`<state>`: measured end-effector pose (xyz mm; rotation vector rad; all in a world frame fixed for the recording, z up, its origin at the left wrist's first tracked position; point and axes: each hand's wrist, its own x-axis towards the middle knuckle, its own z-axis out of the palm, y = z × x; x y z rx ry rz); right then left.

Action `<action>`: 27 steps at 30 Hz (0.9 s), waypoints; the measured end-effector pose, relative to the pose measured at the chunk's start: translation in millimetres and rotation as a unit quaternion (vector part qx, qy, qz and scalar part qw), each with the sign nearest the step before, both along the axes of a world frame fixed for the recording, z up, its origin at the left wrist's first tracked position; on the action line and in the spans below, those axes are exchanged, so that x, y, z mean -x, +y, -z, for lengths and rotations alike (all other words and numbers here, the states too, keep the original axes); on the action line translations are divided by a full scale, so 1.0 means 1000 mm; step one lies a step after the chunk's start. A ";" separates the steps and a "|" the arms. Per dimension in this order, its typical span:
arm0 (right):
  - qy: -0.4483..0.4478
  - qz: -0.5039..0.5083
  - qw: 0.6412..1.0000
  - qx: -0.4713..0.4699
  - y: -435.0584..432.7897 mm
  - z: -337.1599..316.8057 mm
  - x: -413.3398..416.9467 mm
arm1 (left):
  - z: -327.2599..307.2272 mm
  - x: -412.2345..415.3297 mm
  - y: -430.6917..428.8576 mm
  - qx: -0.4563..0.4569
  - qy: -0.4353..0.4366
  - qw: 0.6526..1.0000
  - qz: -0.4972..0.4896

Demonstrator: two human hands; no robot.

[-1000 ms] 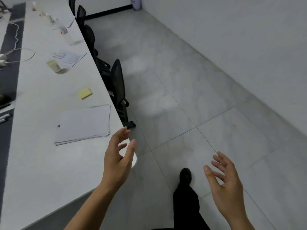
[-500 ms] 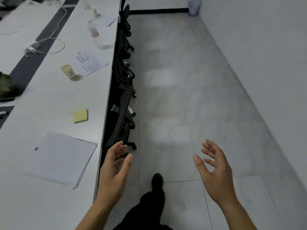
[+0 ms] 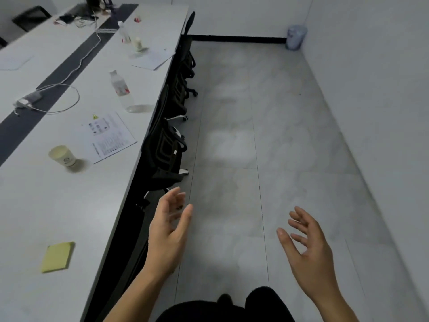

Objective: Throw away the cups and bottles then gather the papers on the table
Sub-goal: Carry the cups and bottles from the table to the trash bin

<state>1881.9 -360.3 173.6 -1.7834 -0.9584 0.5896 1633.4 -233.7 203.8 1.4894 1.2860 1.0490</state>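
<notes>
On the long white table (image 3: 46, 217) at left stands a pale paper cup (image 3: 63, 157), with a printed sheet (image 3: 109, 135) just beside it. Farther along stands a clear plastic bottle (image 3: 120, 89). Beyond it are a second bottle (image 3: 123, 33), a small pale cup (image 3: 138, 44) and more paper (image 3: 154, 58). A bin (image 3: 295, 37) sits in the far corner of the floor. My left hand (image 3: 169, 233) and my right hand (image 3: 306, 245) hover open over the floor, right of the table edge, holding nothing.
A yellow sticky-note pad (image 3: 58, 256) lies near me on the table. Black office chairs (image 3: 167, 149) are tucked along the table's right edge. A white charger and looped cable (image 3: 46, 98) lie at left. The tiled aisle (image 3: 255, 135) runs between chairs and wall.
The view has moved forward along the table: the paper stack has dropped out of sight, the cup and bottles are closer. Both hands stay open and empty.
</notes>
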 end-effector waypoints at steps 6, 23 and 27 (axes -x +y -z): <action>0.052 -0.043 0.998 0.008 0.151 0.032 -0.071 | 0.019 -0.063 0.118 -0.003 0.058 0.997 -0.041; 0.004 -0.495 0.868 0.025 0.607 0.014 -0.049 | 0.003 -0.088 0.300 0.060 0.041 0.890 -0.450; 0.018 -0.527 0.848 0.048 0.648 0.031 0.008 | 0.032 -0.056 0.326 0.090 0.020 0.863 -0.498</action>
